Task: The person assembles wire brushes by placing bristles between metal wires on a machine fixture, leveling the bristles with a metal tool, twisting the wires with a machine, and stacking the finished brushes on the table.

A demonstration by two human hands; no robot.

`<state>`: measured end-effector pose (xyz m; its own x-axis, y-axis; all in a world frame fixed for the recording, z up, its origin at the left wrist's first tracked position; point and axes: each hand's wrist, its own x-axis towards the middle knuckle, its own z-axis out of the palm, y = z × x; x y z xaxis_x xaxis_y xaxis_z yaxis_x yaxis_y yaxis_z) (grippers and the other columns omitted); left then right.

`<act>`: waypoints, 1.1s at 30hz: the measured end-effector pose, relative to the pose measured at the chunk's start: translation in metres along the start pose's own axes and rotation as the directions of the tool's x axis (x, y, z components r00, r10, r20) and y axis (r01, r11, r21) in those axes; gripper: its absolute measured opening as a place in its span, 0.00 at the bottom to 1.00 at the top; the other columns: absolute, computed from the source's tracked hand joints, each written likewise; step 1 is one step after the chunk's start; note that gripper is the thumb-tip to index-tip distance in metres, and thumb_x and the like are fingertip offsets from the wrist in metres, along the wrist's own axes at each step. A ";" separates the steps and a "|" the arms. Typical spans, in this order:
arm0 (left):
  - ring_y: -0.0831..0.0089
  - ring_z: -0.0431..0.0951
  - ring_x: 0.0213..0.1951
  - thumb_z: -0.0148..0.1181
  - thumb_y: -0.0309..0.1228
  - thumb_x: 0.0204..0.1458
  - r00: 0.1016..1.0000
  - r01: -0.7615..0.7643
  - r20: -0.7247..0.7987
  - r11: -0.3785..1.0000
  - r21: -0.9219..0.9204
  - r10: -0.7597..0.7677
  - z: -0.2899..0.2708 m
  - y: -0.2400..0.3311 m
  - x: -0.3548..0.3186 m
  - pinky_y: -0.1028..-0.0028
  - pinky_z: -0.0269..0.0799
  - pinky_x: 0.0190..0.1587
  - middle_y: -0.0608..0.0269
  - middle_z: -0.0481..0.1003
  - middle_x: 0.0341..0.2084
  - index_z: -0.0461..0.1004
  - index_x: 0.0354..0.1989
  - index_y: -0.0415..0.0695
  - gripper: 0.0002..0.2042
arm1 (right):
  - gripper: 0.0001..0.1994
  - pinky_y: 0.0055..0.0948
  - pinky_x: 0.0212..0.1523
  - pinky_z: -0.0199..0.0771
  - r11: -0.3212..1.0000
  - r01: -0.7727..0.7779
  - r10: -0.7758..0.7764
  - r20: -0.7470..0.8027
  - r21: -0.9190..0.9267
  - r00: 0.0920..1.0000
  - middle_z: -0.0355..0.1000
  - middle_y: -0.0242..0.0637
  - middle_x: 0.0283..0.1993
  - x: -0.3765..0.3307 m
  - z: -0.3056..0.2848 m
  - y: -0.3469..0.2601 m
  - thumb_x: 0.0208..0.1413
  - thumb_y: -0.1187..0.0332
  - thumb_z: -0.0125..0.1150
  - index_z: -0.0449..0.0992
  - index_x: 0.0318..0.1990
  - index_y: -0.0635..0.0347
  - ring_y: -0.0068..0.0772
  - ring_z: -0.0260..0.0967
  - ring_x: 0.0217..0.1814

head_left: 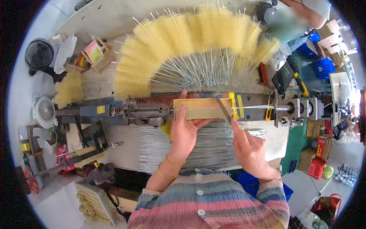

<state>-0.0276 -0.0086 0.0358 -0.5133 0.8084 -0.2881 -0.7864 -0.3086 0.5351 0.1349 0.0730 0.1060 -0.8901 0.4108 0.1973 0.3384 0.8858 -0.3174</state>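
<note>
A shallow yellow tray (203, 114) lies across the bench machine in front of me. Thin metal wire (259, 107) runs along it and reaches the machine's right end. Fingers stretched and thumb apart, my left hand (184, 131) rests at the tray's left end; I see nothing gripped in it. In my right hand (249, 150) is a narrow flat strip-like tool (224, 107), the index finger laid along it and its tip over the tray's right part. Whether the tip touches anything is unclear. Bundled straight wires (207, 147) lie on the near side, below both hands.
Yellow-bristled wire brushes (190, 32) fan out beyond the machine. Its clamp (148, 112) stands left of the tray, its cylindrical head (291, 108) right. A white fan (44, 109) is at far left. Another person (289, 26) is at upper right, near blue crates (324, 68).
</note>
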 end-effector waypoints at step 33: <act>0.64 0.63 0.52 0.56 0.28 0.46 0.952 -0.063 0.149 -0.306 0.950 0.268 -0.100 0.003 -0.094 0.60 0.59 0.53 0.61 0.67 0.45 0.65 0.49 0.43 0.19 | 0.24 0.45 0.45 0.65 0.555 0.103 -0.279 0.069 0.826 0.958 0.62 0.57 0.52 0.033 0.039 -0.014 0.55 0.66 0.48 0.53 0.59 0.60 0.55 0.62 0.53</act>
<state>-0.0160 -0.1354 -0.0149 -0.6483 0.7613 -0.0123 0.5990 0.5200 0.6089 0.0892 0.0656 0.0805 -0.9680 0.1312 0.2140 -0.1555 0.3555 -0.9216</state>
